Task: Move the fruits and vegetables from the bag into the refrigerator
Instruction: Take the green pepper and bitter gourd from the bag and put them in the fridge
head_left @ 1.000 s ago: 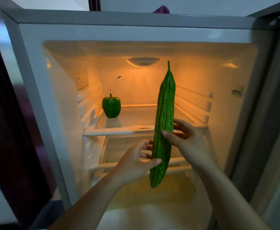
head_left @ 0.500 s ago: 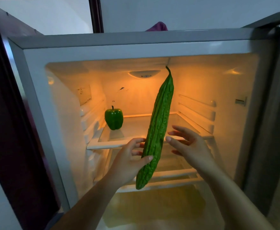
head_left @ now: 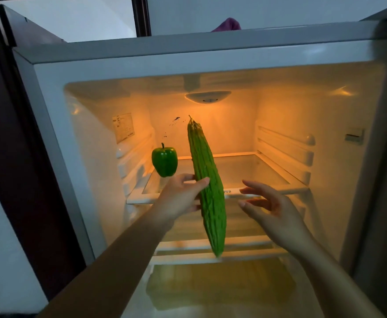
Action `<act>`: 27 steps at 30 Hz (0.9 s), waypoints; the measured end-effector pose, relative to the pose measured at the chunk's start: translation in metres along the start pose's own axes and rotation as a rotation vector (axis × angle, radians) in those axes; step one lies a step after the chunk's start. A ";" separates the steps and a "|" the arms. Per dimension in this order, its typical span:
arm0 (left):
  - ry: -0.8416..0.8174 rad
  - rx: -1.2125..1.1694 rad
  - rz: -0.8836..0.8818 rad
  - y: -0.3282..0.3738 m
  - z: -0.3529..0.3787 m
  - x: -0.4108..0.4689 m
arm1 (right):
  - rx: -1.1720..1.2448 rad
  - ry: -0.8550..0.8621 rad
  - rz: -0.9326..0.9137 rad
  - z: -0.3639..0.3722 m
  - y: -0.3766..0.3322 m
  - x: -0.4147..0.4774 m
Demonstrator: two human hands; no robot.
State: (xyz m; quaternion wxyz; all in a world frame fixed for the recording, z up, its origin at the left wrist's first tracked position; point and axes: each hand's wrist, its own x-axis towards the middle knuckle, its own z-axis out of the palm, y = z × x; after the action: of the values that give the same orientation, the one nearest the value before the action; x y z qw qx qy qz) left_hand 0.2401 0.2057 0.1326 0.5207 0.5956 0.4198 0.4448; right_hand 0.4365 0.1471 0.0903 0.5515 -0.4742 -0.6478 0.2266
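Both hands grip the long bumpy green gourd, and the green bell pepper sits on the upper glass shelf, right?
Not both: only the left hand has a grip on the long bumpy green gourd. The right hand is open beside it, not touching, as the head view shows. The green bell pepper does sit on the upper glass shelf.

Fingers: those of the left hand (head_left: 181, 198) run mostly behind the bitter gourd (head_left: 207, 187); only the thumb crosses its front.
Shelf edge: a small mark (head_left: 227, 191) between that thumb and the right hand (head_left: 272, 212) fingertips, half behind the gourd, unreadable.
Wall: the sticker (head_left: 123, 127) up-left of the left fingers, print too small to read.
Top: the purple cloth (head_left: 228, 24) far above the fingers, only a tip over the refrigerator (head_left: 188, 45).
Forearms: cut off by the bottom edge.
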 end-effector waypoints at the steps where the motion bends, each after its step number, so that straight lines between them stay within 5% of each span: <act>1: 0.023 0.026 -0.009 0.006 0.002 0.008 | -0.002 0.000 -0.006 0.000 -0.002 0.004; 9: 0.019 0.173 -0.092 0.001 0.004 0.032 | -0.093 -0.053 -0.050 0.011 -0.005 0.020; 14: -0.034 0.160 0.059 -0.009 -0.014 0.017 | -0.150 -0.038 -0.057 0.017 -0.002 0.021; 20: 0.107 0.667 0.378 -0.010 -0.044 0.002 | -0.207 -0.080 -0.066 0.027 -0.011 0.022; 27: 0.111 0.698 0.354 -0.018 -0.062 0.005 | -0.268 -0.018 -0.054 0.053 -0.015 0.030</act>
State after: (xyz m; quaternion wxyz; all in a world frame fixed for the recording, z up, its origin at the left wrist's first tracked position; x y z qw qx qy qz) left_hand 0.1813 0.2280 0.1194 0.1787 0.7749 0.4643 0.3899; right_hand 0.3838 0.1789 0.1021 0.4832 -0.5240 -0.6898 0.1275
